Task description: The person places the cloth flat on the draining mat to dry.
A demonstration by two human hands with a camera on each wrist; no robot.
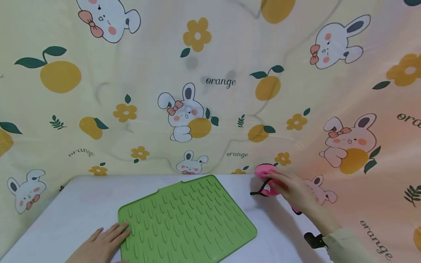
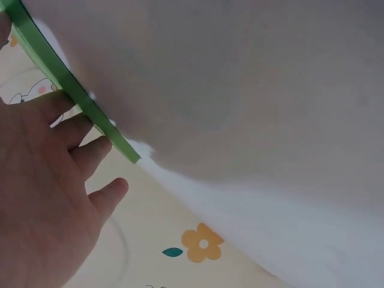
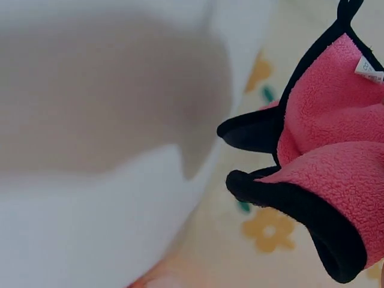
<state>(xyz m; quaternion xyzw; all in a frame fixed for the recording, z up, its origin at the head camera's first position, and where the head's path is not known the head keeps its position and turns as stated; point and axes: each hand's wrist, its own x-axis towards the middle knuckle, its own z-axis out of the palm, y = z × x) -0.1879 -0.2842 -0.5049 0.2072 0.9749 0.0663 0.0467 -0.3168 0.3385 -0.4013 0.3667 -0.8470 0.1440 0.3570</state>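
Note:
A green mat [image 1: 187, 219] with raised ridges lies on the white table. The fingers of my left hand [image 1: 100, 244] rest along its left edge. The left wrist view shows that hand [image 2: 48, 180] with its fingertips against the mat's green rim [image 2: 90, 108], the fingers fairly straight. At the back right, my right hand [image 1: 292, 188] grips a pink cloth [image 1: 263, 171] with black trim and a black hanging loop. In the right wrist view the bunched, fuzzy cloth [image 3: 330, 126] shows a small white label; the hand itself is almost wholly out of that view.
Behind the white table [image 1: 95, 197] hangs a curtain [image 1: 138, 73] printed with rabbits, oranges and flowers. It meets the table's back edge, close to the right hand. A black object [image 1: 314, 240] sits at the right wrist, by the sleeve [image 1: 348, 246].

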